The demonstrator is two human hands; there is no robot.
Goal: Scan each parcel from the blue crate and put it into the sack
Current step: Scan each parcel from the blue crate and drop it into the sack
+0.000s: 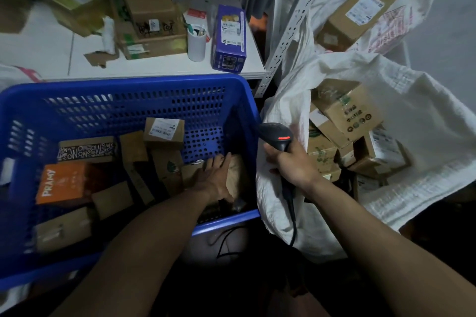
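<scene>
Picking is the step in hand, judging by the reach into the crate. Fingers (216,162) of the left hand (215,179) lie stretched almost straight, flat on a brown paper-wrapped parcel (237,175) at the near right corner of the blue crate (144,82). They touch its top and nothing is lifted; whether the thumb has got under an edge I cannot tell.

The next move probably calls for those fingers to curl round the parcel, raise it clear of the crate wall and turn its label up. No label shows on it now, so it may need flipping.

The right hand (292,166), just right of the crate, has its fingers wrapped tight round the handle of a black scanner (277,135). Its head points far and left and its red light is lit.

Other parcels fill the crate's left half, among them a labelled box (164,131) and an orange box (61,183). The white sack (401,100) gapes on the right, touching the crate, with several cartons inside. Beyond the crate a bench (159,64) carries a purple box (229,38) and more cartons.
</scene>
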